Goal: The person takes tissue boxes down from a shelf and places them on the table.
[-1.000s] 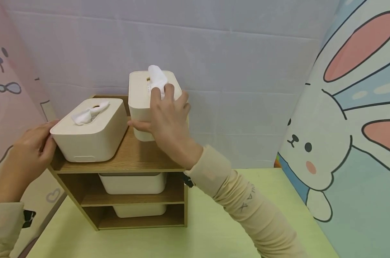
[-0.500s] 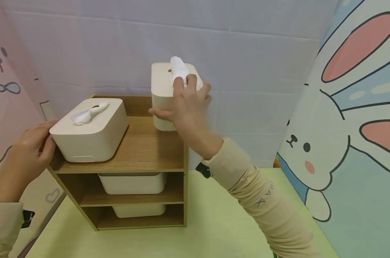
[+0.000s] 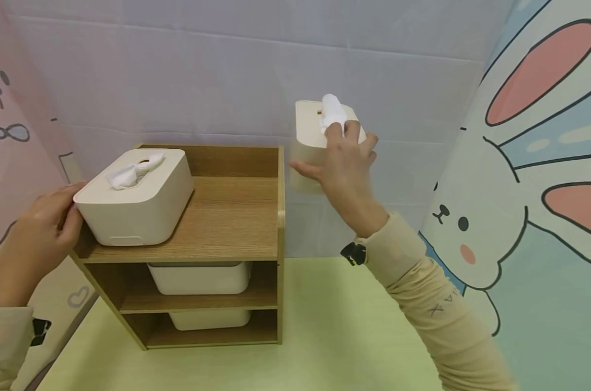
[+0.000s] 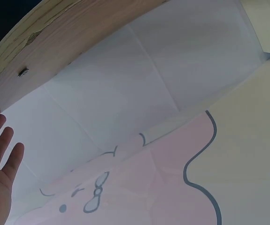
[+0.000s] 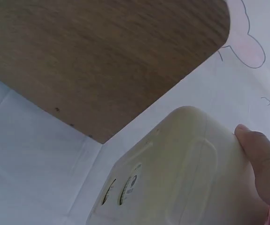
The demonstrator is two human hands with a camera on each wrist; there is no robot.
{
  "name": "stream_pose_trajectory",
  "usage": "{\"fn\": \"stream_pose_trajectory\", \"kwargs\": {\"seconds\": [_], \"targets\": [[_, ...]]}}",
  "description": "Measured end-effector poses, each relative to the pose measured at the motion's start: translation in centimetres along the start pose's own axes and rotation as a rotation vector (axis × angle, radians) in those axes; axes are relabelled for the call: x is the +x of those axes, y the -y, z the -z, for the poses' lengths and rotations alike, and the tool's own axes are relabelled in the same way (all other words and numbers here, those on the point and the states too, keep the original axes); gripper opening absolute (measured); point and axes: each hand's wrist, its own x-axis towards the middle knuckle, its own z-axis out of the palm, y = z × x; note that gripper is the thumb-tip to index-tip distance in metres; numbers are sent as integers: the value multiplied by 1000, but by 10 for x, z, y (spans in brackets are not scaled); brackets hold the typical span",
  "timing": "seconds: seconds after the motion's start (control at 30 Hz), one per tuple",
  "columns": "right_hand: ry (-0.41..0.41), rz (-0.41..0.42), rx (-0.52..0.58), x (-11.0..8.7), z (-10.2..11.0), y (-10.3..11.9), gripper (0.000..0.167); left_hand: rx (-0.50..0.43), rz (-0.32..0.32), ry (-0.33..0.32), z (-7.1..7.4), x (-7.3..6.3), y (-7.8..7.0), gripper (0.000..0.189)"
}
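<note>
Green table (image 3: 320,326), wooden shelf (image 3: 234,231): bins (image 3: 200,278) below, tissue box (image 3: 129,220) on top. Right hand (image 3: 346,171) grips second box (image 3: 309,130) aloft, tissue (image 3: 332,110) protruding; left hand (image 3: 43,233), fingers (image 4: 2,141) extended, touches shelf.

To my right, a cartoon rabbit (image 3: 471,217). Far side, I see a pale creased sheet (image 3: 393,108). Left, pink hanging (image 3: 21,70), printed bow (image 3: 0,134). Near, light-green tabletop (image 3: 339,331).

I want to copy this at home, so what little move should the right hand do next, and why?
I'd probably lower the tissue box gently toward the table, because the right hand holds it up in the air, to the right of the wooden shelf, with table surface on that side too.
</note>
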Motion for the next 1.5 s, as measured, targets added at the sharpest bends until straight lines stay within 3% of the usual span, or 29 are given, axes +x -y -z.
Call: {"fn": "stream_pose_trajectory", "kwargs": {"seconds": [0.2, 0.5, 0.97, 1.27, 1.5], "targets": [[35, -40, 40, -6, -8, -26, 76, 8, 6, 2, 0, 0, 0, 39], [-29, 6, 52, -27, -30, -62, 72, 13, -2, -4, 0, 0, 0, 38], [-48, -17, 17, -68, -65, -123, 73, -3, -15, -23, -3, 1, -2, 38], [-154, 105, -98, -96, -89, -170, 75, -5, -14, -29, -4, 0, -2, 38], [-186, 112, -43, -119, -105, -200, 72, -1, -6, -27, -5, -1, -1, 38]]}}
